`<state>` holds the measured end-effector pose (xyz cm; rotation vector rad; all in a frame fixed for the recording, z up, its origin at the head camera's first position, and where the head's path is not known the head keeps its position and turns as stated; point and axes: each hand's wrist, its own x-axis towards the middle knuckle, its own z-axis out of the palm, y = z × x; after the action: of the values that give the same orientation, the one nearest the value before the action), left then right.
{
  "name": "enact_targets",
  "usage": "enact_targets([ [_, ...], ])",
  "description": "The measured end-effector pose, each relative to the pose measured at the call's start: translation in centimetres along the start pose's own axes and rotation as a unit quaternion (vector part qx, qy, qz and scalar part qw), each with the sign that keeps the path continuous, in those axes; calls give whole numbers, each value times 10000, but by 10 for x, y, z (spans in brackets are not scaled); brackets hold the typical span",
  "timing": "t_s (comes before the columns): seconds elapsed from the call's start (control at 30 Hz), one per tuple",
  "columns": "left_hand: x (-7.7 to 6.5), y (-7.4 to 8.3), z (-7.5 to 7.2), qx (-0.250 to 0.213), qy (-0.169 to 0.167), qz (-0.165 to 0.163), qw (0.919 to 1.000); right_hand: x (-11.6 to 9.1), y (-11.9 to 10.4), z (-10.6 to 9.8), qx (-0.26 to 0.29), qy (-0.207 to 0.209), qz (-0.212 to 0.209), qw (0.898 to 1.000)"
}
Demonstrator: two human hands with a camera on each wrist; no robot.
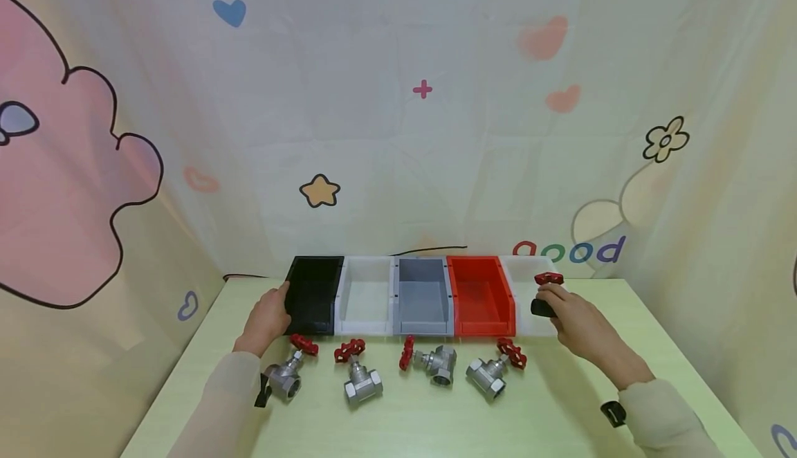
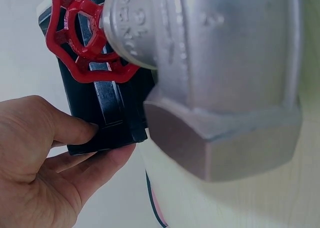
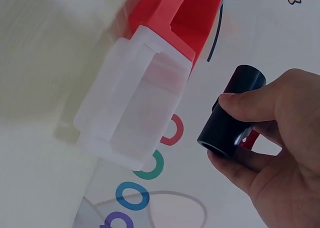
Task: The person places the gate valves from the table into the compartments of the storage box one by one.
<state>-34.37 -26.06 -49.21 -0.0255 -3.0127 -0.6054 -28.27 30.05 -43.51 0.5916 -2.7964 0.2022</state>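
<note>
At the left end of the bin row, my left hand [image 1: 264,321] grips the side of the black bin [image 1: 310,326], thumb on one face and fingers behind in the left wrist view. My right hand [image 1: 579,323] holds a valve with a black tubular body [image 3: 232,118] and a red handwheel [image 1: 548,278]. That valve is raised above the translucent white bin [image 1: 526,323] at the right end, apart from it. Closest to my left hand lies a metal valve with a red handwheel [image 1: 286,378]; it covers part of the black bin in the left wrist view.
Between the end bins stand a white bin [image 1: 367,325], a grey bin [image 1: 423,319] and a red bin [image 1: 484,325]. More silver valves [image 1: 362,383] with red handwheels lie in front on the pale table [image 1: 411,430]. A patterned curtain [image 1: 373,98] hangs behind.
</note>
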Motion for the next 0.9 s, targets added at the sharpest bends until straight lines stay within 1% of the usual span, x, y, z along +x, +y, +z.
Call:
enact_targets([
  [0.17, -1, 1, -1, 8, -59, -40, 10000, 6, 0, -2, 94, -28, -44, 9999],
  [0.4, -2, 1, -2, 35, -12, 11, 10000, 13, -1, -4, 157, -84, -175, 9997],
  [0.63, -2, 3, -2, 25, 35, 25, 10000, 17, 3, 0, 175, -139, -115, 9997],
  [0.9, -3, 2, -2, 41, 47, 21, 10000, 23, 8, 5, 185, -144, -162, 9996],
])
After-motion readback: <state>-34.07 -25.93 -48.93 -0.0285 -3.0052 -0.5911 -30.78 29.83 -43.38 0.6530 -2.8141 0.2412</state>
